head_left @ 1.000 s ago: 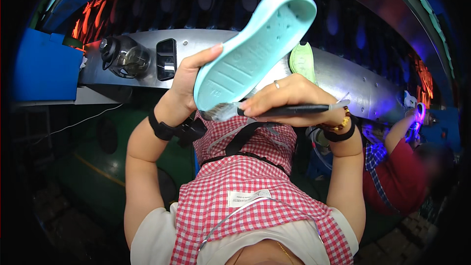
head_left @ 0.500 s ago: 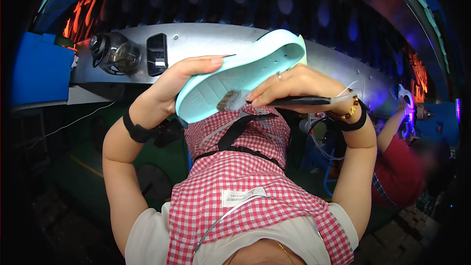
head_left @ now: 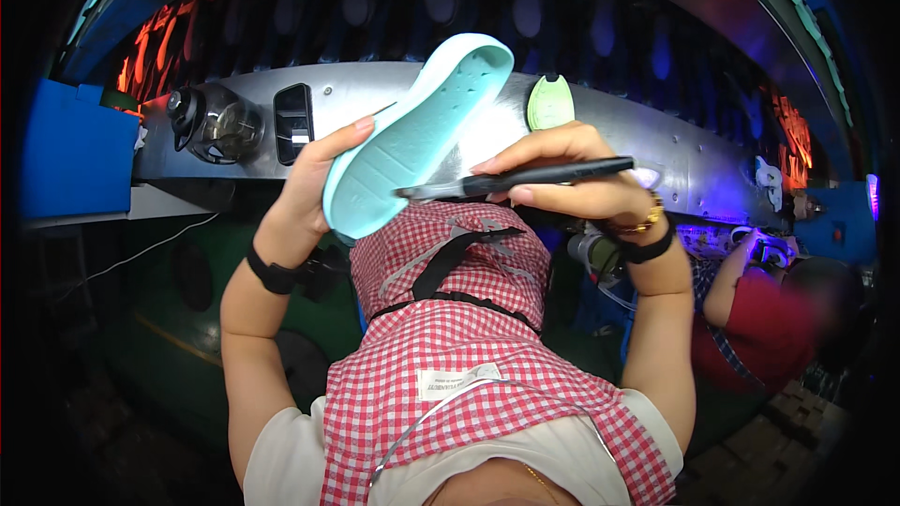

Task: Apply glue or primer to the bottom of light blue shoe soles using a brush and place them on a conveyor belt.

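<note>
My left hand (head_left: 311, 173) grips a pale turquoise shoe sole (head_left: 417, 136) by its heel end, thumb over the rim. The sole is tilted, toe pointing up and to the right, and its hollow inner face with small holes near the toe shows. In my right hand (head_left: 577, 169) is a brush with a black handle (head_left: 562, 174), fingers closed round it. Its bristle tip (head_left: 409, 193) meets the inside of the sole near the heel.
Behind the sole runs a metal bench (head_left: 394, 80) bearing a dark-lidded clear jug (head_left: 220, 122), a black rectangular item (head_left: 293, 122) and a light green piece (head_left: 550, 103). Beyond, several soles (head_left: 527, 5) lie in a dark, blue-lit machine. A co-worker in red (head_left: 764, 323) is at right.
The sole has turned more upright, its toe swinging up and left. The brush has shifted left toward the heel, its handle rising. The green piece behind the sole has come into view.
</note>
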Tool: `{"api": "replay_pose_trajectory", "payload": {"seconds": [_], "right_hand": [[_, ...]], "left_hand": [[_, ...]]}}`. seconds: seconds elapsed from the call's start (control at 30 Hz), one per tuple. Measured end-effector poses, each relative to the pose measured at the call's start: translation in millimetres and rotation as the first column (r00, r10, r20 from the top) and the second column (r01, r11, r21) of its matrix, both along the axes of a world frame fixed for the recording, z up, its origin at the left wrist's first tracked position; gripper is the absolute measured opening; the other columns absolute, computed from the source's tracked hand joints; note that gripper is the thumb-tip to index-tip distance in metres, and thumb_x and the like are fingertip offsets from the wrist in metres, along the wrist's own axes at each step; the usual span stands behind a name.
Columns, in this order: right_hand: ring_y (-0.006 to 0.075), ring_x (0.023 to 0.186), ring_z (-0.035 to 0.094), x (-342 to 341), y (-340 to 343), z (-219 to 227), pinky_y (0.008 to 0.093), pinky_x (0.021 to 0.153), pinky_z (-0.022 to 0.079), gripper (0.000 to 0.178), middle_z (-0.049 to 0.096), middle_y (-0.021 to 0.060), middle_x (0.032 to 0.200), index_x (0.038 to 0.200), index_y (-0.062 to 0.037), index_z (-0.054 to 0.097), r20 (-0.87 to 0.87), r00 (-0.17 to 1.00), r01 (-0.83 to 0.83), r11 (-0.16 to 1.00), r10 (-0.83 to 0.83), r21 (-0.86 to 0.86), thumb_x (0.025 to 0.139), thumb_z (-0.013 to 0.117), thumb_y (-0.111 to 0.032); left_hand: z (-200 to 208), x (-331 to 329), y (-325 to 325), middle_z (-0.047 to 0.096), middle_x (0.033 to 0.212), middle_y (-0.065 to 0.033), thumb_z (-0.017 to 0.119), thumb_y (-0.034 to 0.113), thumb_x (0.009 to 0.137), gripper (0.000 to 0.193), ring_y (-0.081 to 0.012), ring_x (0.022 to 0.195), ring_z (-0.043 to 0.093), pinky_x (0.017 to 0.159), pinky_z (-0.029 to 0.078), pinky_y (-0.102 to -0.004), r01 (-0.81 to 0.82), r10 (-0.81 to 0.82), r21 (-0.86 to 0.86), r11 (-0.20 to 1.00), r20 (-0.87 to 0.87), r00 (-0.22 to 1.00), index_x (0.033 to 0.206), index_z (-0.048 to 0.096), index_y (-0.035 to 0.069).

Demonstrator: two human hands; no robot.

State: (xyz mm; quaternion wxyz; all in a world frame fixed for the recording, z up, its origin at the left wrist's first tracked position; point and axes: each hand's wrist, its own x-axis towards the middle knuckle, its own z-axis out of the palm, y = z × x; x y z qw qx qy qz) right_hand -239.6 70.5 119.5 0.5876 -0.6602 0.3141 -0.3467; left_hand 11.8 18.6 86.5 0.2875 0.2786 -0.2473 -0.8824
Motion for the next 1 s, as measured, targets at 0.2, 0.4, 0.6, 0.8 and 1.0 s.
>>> {"api": "replay_pose_trajectory", "payload": {"seconds": [0.2, 0.4, 0.6, 0.8, 1.0], "right_hand": [[0.0193, 0.086, 0.060, 21, -10, -36, 0.0276, 0.078, 0.047, 0.015, 0.063, 0.0146, 0.092, 0.090, 0.0027, 0.062, -0.010, 0.971, 0.232, 0.956, -0.237, -0.178, 0.076, 0.057, 0.001], [0.0179, 0.073, 0.062, 10, -30, -65, 0.0251, 0.066, 0.049, 0.014, 0.063, 0.0133, 0.089, 0.088, 0.0021, 0.062, 0.067, 0.817, 0.542, 0.722, -0.573, -0.431, 0.074, 0.059, 0.000], [0.0106, 0.054, 0.057, 35, -26, -73, 0.0201, 0.050, 0.046, 0.023, 0.062, 0.0143, 0.090, 0.098, 0.0005, 0.060, -0.003, 0.703, 0.574, 0.569, -0.711, -0.589, 0.076, 0.057, 0.002], [0.0095, 0.043, 0.048, -6, 10, -54, 0.0183, 0.043, 0.040, 0.022, 0.057, 0.0241, 0.101, 0.099, 0.0045, 0.056, 0.600, 0.726, 0.315, 0.938, -0.335, 0.143, 0.080, 0.050, -0.006], [0.0090, 0.044, 0.043, -20, -6, -80, 0.0187, 0.045, 0.037, 0.021, 0.056, 0.0221, 0.105, 0.102, 0.0004, 0.054, 0.565, 0.621, 0.390, 0.839, -0.543, 0.378, 0.084, 0.046, -0.006]], "left_hand": [[-23, -22, -1, 0.054, 0.105, -0.0231, 0.039, 0.026, 0.087, 0.047, -0.0300, 0.092, 0.058, 0.078, 0.050, -0.0433, -0.050, 0.066, 0.090, 0.995, -0.192, 0.979, 0.120, 0.037, -0.007], [-36, -22, 0, 0.054, 0.107, -0.0208, 0.038, 0.025, 0.087, 0.045, -0.0282, 0.093, 0.058, 0.081, 0.049, -0.0402, -0.155, 0.181, 0.158, 0.975, -0.168, 0.969, 0.120, 0.038, -0.006], [-34, -31, 0, 0.049, 0.116, -0.0154, 0.043, 0.018, 0.085, 0.046, -0.0200, 0.100, 0.054, 0.085, 0.046, -0.0324, -0.237, 0.239, 0.032, 0.971, -0.158, 0.958, 0.125, 0.035, -0.003], [16, 28, -8, 0.050, 0.114, -0.0186, 0.039, 0.026, 0.086, 0.050, -0.0279, 0.103, 0.052, 0.087, 0.044, -0.0379, -0.349, 0.311, -0.148, 0.925, -0.232, 0.922, 0.125, 0.032, -0.005], [108, 49, -140, 0.039, 0.124, -0.0234, 0.025, 0.035, 0.089, 0.055, -0.0387, 0.113, 0.041, 0.091, 0.035, -0.0554, -0.290, -0.150, -0.503, 0.814, -0.665, 0.732, 0.126, 0.029, -0.005]]}}
